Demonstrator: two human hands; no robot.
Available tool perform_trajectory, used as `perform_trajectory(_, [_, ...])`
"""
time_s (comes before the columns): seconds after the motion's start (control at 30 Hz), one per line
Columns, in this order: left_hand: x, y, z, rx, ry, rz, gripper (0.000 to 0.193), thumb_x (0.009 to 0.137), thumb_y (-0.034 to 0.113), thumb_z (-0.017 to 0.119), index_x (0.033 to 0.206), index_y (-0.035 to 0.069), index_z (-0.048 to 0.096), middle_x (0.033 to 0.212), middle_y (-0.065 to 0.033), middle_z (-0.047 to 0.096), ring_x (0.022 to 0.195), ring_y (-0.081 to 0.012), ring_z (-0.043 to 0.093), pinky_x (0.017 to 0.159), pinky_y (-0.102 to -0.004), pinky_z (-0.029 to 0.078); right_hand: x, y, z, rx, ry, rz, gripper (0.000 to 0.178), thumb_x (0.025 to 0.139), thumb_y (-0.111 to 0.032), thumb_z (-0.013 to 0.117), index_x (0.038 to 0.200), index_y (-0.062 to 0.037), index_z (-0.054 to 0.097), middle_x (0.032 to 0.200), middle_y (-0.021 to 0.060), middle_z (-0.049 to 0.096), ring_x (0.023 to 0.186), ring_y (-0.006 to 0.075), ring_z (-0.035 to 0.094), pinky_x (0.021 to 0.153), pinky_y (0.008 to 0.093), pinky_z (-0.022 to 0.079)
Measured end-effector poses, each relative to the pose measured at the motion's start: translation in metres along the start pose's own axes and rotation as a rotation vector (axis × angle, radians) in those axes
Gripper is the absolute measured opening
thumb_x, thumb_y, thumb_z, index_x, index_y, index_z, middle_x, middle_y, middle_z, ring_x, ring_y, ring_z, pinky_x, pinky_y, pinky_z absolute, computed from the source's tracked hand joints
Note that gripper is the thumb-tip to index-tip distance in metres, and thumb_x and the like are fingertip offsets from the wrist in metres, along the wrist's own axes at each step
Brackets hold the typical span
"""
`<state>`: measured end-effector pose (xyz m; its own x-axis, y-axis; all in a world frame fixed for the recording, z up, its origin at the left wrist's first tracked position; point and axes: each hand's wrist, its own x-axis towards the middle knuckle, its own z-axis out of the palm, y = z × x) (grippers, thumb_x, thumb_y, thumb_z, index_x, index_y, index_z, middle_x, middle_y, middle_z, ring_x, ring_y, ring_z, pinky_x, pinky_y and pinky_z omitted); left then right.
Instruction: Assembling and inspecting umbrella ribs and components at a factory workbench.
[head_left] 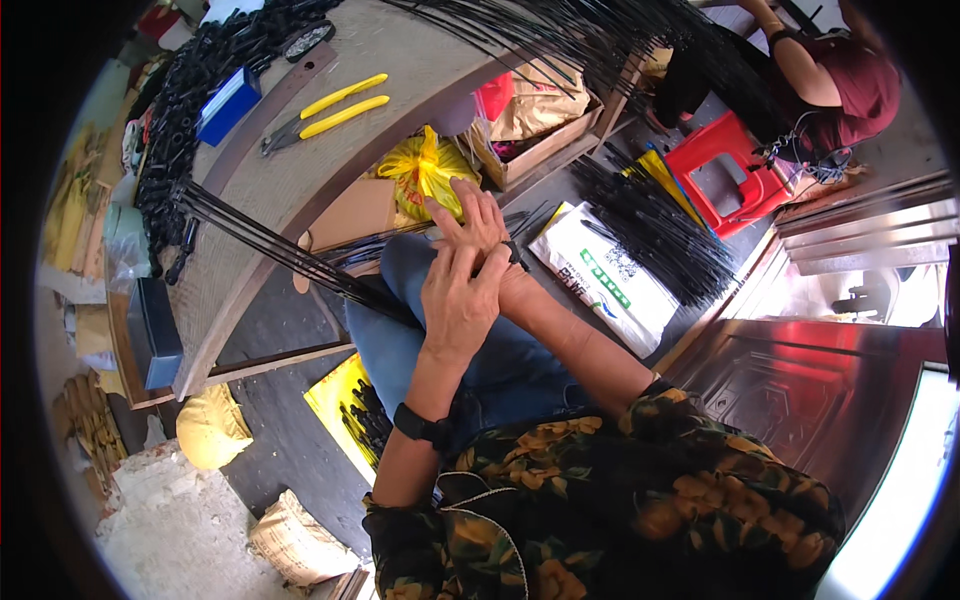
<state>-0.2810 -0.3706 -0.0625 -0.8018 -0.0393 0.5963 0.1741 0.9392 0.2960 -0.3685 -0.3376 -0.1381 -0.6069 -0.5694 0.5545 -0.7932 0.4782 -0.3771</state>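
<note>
Over my lap my two hands meet. My left hand (460,300), a black watch (424,427) on its wrist, is closed at my right wrist, its fingertips on a black wristband (516,256) there. My right hand (478,225) points away from me with its fingers apart and nothing in it. A bundle of thin black rods (300,258) leans from the table down onto my thigh, left of my hands. Yellow-handled pliers (325,112) lie on the curved wooden table (400,60).
A heap of black tubular parts (170,130) and a blue box (228,106) cover the table's left side. Below sit a tied yellow bag (425,170) and a wooden crate (545,148). More black rods (660,225) lie by a red stool (725,170); a person (840,90) works beyond.
</note>
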Motion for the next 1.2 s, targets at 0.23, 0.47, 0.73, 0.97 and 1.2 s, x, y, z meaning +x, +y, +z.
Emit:
perform_trajectory(0.23, [-0.007, -0.008, 0.002, -0.122, 0.042, -0.151, 0.017, 0.081, 0.008, 0.062, 0.098, 0.006, 0.062, 0.08, -0.0106, 0.054, 0.072, -0.029, 0.056, 0.062, -0.0373, 0.047, -0.003, -0.012, -0.012, -0.184, -0.031, -0.179, 0.057, 0.078, -0.03, 0.05, 0.134, -0.0276, 0.041, 0.147, 0.0182, 0.023, 0.134, 0.0382, 0.025, 0.106, 0.0514, 0.025])
perform_trajectory(0.47, [-0.004, -0.007, -0.008, -0.192, -0.026, -0.129, 0.018, 0.082, 0.006, 0.06, 0.099, 0.005, 0.061, 0.082, -0.0118, 0.055, 0.075, -0.0299, 0.057, 0.063, -0.0369, 0.048, 0.006, -0.007, 0.005, 0.069, -0.088, -0.203, 0.048, 0.073, -0.035, 0.052, 0.119, -0.0221, 0.054, 0.139, 0.0159, 0.035, 0.134, 0.0351, 0.026, 0.103, 0.0641, 0.016])
perform_trajectory(0.73, [-0.009, -0.009, -0.004, 0.002, 0.018, -0.065, 0.019, 0.076, 0.006, 0.063, 0.096, 0.006, 0.062, 0.085, -0.01, 0.054, 0.077, -0.0291, 0.057, 0.064, -0.0379, 0.048, 0.015, -0.017, -0.005, 0.018, -0.346, 0.038, 0.07, 0.074, -0.04, 0.063, 0.138, -0.0304, 0.034, 0.146, 0.0136, 0.02, 0.133, 0.0343, 0.026, 0.103, 0.0645, 0.017])
perform_trajectory(0.97, [-0.015, -0.004, -0.007, -0.211, -0.132, -0.122, 0.015, 0.078, 0.008, 0.063, 0.093, 0.008, 0.062, 0.082, -0.0097, 0.054, 0.07, -0.0294, 0.059, 0.061, -0.0385, 0.049, 0.024, -0.01, 0.015, -0.127, -0.191, -0.094, 0.076, 0.067, -0.043, 0.071, 0.134, -0.0258, 0.041, 0.137, 0.0136, 0.036, 0.119, 0.0331, 0.042, 0.099, 0.0524, 0.035])
perform_trajectory(1.2, [0.011, -0.029, -0.031, -0.003, -0.027, -0.225, 0.012, 0.082, 0.013, 0.061, 0.093, 0.009, 0.063, 0.086, -0.0077, 0.057, 0.082, -0.0257, 0.057, 0.069, -0.0353, 0.045, -0.007, -0.02, 0.002, -0.057, -0.533, -0.42, 0.063, 0.076, -0.043, 0.064, 0.125, -0.008, 0.048, 0.134, 0.0156, 0.044, 0.119, 0.0319, 0.046, 0.1, 0.045, 0.035])
